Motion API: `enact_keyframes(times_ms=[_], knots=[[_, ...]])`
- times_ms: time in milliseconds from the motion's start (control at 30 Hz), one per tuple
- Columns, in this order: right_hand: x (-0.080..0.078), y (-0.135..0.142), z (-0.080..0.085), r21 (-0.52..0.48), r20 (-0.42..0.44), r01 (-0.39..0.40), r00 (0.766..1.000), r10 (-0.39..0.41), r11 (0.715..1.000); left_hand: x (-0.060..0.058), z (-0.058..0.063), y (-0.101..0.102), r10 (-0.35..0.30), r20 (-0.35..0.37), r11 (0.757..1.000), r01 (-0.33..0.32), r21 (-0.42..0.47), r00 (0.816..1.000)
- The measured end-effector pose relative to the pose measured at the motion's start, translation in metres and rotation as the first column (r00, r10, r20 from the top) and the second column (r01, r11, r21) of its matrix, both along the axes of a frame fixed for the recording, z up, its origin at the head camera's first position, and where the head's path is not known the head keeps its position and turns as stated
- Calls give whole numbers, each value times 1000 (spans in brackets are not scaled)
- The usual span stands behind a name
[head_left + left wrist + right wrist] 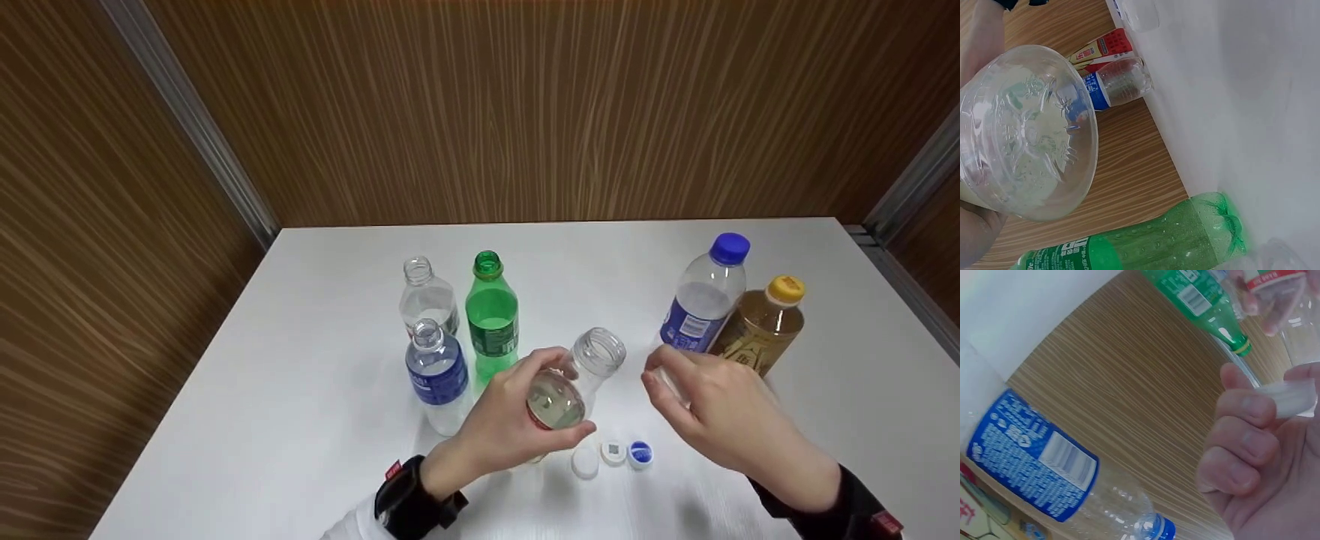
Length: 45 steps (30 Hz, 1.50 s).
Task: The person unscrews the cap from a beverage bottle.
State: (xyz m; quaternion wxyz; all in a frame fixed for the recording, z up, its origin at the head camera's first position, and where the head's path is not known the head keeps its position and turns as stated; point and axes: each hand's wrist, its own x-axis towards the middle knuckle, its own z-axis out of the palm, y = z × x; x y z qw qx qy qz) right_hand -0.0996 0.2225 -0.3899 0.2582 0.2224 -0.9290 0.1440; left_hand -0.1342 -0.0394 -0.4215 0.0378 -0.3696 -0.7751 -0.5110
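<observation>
My left hand (499, 424) grips a clear wide-mouthed bottle (555, 401) of pale liquid, tilted with its open mouth toward the right. Its ribbed base fills much of the left wrist view, and in the right wrist view a red band shows on its label. Off to the right, my right hand (724, 405) pinches a white cap (1294, 398) between thumb and curled fingers, apart from the bottle. Below the hands lie a plain white cap (585, 463), a white cap with a printed code (613, 451) and a blue cap (640, 454).
Left of the held bottle stand three uncapped bottles: a clear one (429, 300), a blue-labelled one (439, 379) and a green one (493, 307). Behind the right hand are a blue-capped bottle (705, 300) and a yellow-capped brown bottle (761, 330). Wood-grain panels (480, 112) border the white table (300, 360).
</observation>
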Motion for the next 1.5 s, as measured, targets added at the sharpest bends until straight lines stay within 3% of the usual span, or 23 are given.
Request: enact_keyframes(times_ms=[200, 467, 800, 1067, 1300, 1500], knots=[[4, 9, -13, 91, 177, 50, 982, -66, 995, 0, 1, 1, -2, -19, 1000, 2, 7, 1000], [7, 26, -36, 198, 257, 44, 962, -95, 979, 0, 1, 0, 0, -40, 1000, 1, 18, 999], [4, 30, -47, 272, 443, -47, 893, -82, 961, 0, 0, -1, 1, -53, 1000, 1, 25, 999], [1, 31, -57, 304, 484, -122, 874, -43, 945, -1, -1, 0, -4, -49, 1000, 5, 17, 999], [-1, 32, -64, 328, 445, -262, 890, 96, 908, -1, -2, 0, -14, -30, 1000, 14, -2, 999], [0, 29, -65, 309, 514, -236, 857, 47, 921, 0, -2, 0, 1, -39, 1000, -1, -13, 999]])
